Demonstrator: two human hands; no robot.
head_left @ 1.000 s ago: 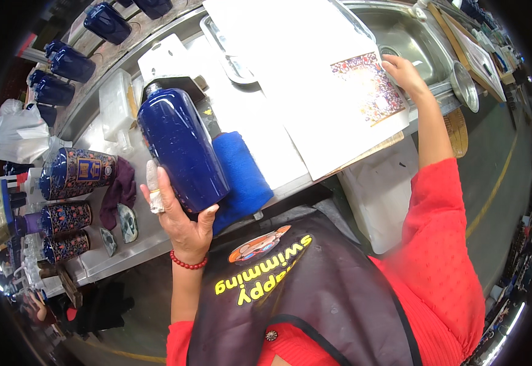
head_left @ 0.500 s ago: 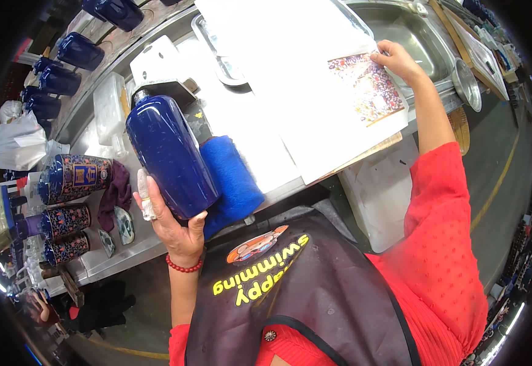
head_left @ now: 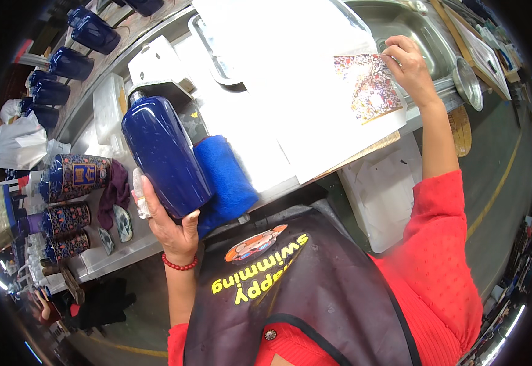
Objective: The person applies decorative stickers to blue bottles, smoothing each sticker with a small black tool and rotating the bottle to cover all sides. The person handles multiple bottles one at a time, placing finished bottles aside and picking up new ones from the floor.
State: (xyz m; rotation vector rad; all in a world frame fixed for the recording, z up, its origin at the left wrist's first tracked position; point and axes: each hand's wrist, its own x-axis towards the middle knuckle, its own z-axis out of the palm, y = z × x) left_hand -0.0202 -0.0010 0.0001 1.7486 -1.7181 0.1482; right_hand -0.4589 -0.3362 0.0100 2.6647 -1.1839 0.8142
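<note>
My left hand [head_left: 169, 221] grips the base of a glossy dark blue bottle [head_left: 165, 154], which lies tilted with its neck pointing away from me. The bottle rests beside a rolled blue cloth pad [head_left: 224, 178] at the bench edge. My right hand [head_left: 409, 66] reaches far right and pinches the upper corner of a patterned multicoloured decal sheet [head_left: 371, 86] lying on a large white board [head_left: 296, 91]. A red bead bracelet sits on my left wrist.
Plain dark blue bottles [head_left: 92, 29] line the far left of the bench. Decorated blue bottles [head_left: 74, 175] lie at the left with a purple rag [head_left: 116, 192]. A steel sink [head_left: 412, 27] and round metal lid [head_left: 468, 82] are at the right, a white plastic bag [head_left: 16, 143] left.
The blue bottle has shifted slightly right and nearer in my left hand. My right hand has moved up along the decal sheet to its upper corner.
</note>
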